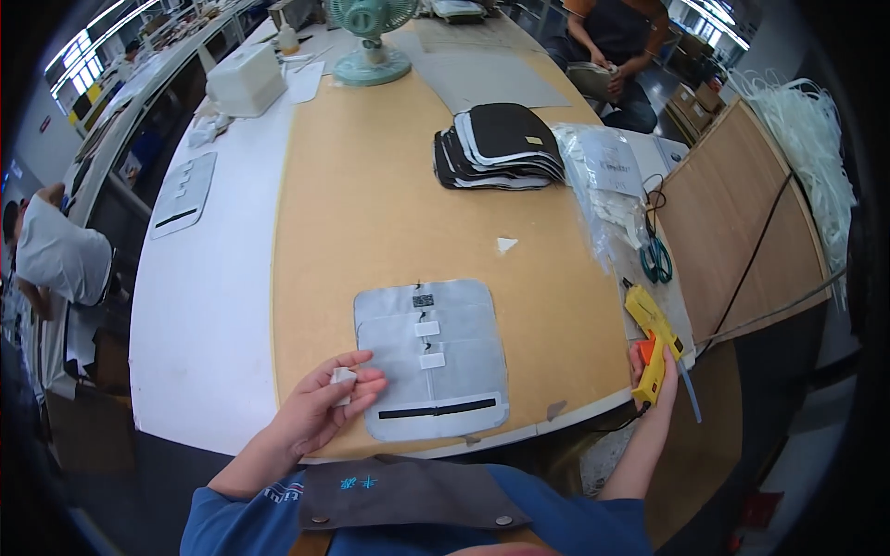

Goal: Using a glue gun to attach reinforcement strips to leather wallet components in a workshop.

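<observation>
A grey fabric panel point(473, 352) with rounded corners lies flat in front of me. Along its middle run two small white tabs, a dark patterned label and bits of dark cord; a black strip crosses its near end. Just left of the panel, my left hand point(324, 403) pinches a small white piece point(342, 376) between thumb and fingers. At the right table edge, my right hand point(656, 375) grips a yellow glue gun point(649, 310) with an orange trigger. Its nozzle points away from me, and a pale bluish stick sticks out of its back.
Beyond the panel sits a stack of black and grey panels point(505, 139). Plastic bags point(607, 176) and teal-handled scissors point(656, 259) lie at right. A similar panel point(185, 195), a white box point(246, 82) and a green fan point(371, 65) stand farther off. Another person point(616, 56) sits at the far right.
</observation>
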Motion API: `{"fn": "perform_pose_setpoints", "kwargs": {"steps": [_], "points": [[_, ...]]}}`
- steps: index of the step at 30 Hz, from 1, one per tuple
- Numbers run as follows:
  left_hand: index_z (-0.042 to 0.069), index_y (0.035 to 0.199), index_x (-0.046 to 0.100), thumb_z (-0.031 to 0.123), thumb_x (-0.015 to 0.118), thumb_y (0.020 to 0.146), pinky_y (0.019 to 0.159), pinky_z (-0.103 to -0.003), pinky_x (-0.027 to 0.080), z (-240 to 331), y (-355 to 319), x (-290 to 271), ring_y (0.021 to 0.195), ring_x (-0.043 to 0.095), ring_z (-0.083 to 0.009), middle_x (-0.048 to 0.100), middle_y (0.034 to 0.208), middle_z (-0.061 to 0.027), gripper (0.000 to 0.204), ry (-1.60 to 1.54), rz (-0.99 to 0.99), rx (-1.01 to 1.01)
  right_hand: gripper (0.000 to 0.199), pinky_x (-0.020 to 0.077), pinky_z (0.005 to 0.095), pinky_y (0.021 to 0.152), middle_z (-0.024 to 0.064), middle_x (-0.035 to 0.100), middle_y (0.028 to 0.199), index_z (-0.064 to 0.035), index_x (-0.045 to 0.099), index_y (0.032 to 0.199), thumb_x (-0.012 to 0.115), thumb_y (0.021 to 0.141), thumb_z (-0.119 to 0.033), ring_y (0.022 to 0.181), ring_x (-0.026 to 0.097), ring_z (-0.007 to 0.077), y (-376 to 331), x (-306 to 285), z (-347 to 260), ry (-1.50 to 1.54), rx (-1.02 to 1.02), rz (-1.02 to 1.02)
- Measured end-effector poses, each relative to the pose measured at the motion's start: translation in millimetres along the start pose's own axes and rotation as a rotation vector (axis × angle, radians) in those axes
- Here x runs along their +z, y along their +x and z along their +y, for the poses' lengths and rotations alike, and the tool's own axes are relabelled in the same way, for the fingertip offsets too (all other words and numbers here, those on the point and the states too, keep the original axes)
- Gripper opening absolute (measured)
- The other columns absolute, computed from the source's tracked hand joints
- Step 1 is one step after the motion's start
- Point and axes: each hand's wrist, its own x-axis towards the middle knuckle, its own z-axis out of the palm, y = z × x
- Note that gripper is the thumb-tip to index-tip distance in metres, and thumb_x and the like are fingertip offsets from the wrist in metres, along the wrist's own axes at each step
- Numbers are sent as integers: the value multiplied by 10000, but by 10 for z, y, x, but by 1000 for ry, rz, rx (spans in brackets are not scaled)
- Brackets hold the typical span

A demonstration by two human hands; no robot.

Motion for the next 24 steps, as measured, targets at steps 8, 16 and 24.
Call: {"fn": "perform_pose_setpoints", "kwargs": {"steps": [8, 16, 24], "points": [[89, 1528, 295, 107, 508, 1024, 855, -257, 592, -87, -23, 136, 1154, 635, -203, 511, 1414, -157, 547, 24, -109, -111, 471, 516, 325, 679, 78, 688, 827, 48, 654, 938, 567, 990, -412, 733, 651, 177, -284, 478, -19, -1430, -270, 653], [-4, 1249, 608, 147, 605, 988, 721, -225, 587, -141, 22, 352, 903, 715, -149, 697, 1130, -143, 302, 328, -160, -117, 129, 496, 229, 695, 31, 658, 849, -8, 646, 963, 729, 870, -40, 754, 608, 81, -568, 1720, 760, -944, -606, -66], [-22, 1107, 641, 104, 636, 965, 710, -234, 590, -318, -152, 403, 869, 718, -155, 721, 1019, -132, 190, 487, -151, 21, 173, 519, 292, 623, 65, 652, 810, -21, 666, 903, 783, 776, -9, 732, 649, 178, -891, 2511, 1266, -1030, -687, -741]]}}
